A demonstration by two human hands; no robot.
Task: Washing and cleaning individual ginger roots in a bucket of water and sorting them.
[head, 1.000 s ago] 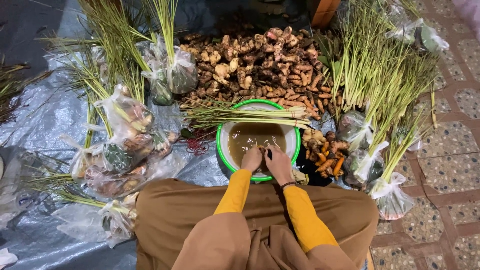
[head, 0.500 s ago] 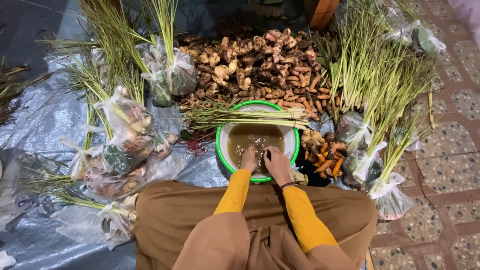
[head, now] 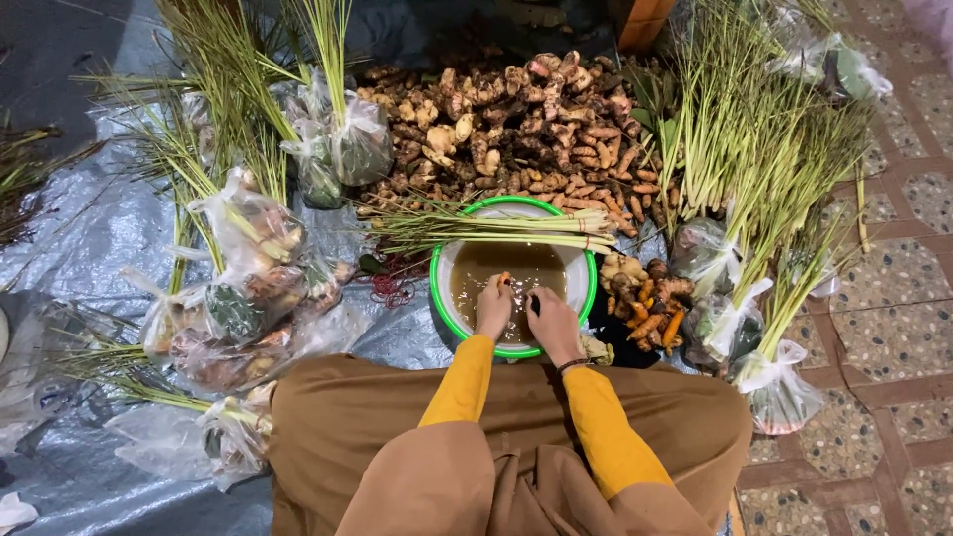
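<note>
Head view puts our hands over a white basin with a green rim (head: 437, 298), which sits on the ground just beyond our knees and holds muddy brown water. Our left hand (head: 493, 308) pinches a small orange root piece (head: 503, 280) at its fingertips, fingers closed on it just above the water, seemingly so the dirt can be rinsed off. Our right hand (head: 552, 323) rests beside it at the near rim, fingers curled; whether it grips anything we cannot tell, since the palm faces down. Both hands sit close together, nearly touching, which keeps the work over the water so drips fall back in.

Across the far rim of the basin lies a bundle of lemongrass stalks (head: 496, 226), laid flat like a bridge. Just right of the basin sits a small heap of orange and brown roots (head: 645, 298), within easy reach of the right hand. Beyond the basin a big pile of knobbly rhizomes (head: 516, 119) spreads out. Upright lemongrass bunches in clear plastic bags (head: 754, 298) stand to the right on the patterned tiles, and more filled bags (head: 248, 288) lie to the left on a grey plastic sheet (head: 89, 228), which keeps the produce off the floor
</note>
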